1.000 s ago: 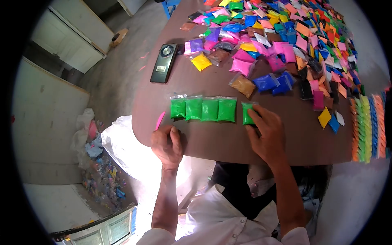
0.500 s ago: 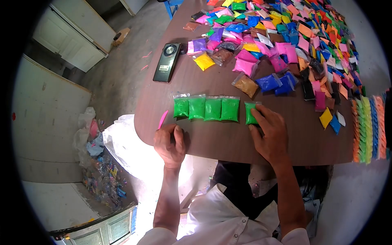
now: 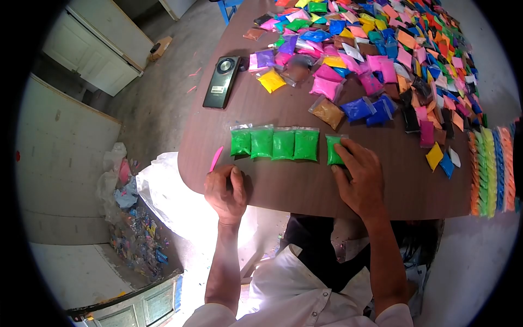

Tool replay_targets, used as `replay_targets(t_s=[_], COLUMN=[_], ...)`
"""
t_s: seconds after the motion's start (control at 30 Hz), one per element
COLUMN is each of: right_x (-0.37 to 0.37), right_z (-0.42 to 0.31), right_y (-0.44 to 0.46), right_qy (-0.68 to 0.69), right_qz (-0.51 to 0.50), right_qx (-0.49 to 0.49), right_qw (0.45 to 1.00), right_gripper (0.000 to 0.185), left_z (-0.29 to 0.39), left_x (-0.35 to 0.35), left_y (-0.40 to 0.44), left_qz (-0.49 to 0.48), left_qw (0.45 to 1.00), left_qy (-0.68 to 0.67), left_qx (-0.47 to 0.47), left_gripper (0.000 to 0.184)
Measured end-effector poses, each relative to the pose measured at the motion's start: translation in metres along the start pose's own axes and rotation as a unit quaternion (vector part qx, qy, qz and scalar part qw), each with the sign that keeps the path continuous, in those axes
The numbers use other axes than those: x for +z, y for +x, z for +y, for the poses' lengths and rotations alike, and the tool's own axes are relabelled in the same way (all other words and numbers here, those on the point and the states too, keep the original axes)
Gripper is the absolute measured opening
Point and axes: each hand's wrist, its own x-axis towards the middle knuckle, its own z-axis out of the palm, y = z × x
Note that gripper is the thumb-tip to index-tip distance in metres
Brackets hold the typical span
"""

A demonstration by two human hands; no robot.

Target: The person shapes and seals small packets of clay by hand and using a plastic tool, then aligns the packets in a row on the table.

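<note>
A row of several small clear bags of green clay-like stuff (image 3: 283, 144) lies side by side on the brown table. Apart from them, just to the right, is one more green bag (image 3: 333, 150). My right hand (image 3: 359, 174) has its thumb and fingers closed on that bag's right side, covering part of it. At the near left, my left hand (image 3: 225, 193) rests curled at the table edge. From its closed fingers a thin pink plastic blade, like a small knife (image 3: 216, 158), sticks up and away; its grip end is hidden.
A big heap of coloured bags (image 3: 376, 54) covers the far and right side of the table (image 3: 272, 188). A dark phone (image 3: 222, 82) lies at the left. Striped twisted packets (image 3: 490, 171) lie at the right edge. White sheeting (image 3: 169, 180) hangs beside the left edge.
</note>
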Motion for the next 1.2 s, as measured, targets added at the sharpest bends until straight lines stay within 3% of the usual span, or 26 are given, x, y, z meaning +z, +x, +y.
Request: replay_targets(t_s=[1.2], right_x=[0.0069], right_z=[-0.0067], right_y=[0.0061], right_qy=[-0.029], right_qz=[0.017], right_qx=[-0.013], right_qw=[0.999], right_gripper=[0.039], left_z=[-0.0007], left_x=[-0.0018], left_y=[-0.0007], left_qz=[-0.009], left_qw=[1.0], left_qy=[-0.007], left_qx=[-0.005], left_gripper=[0.007])
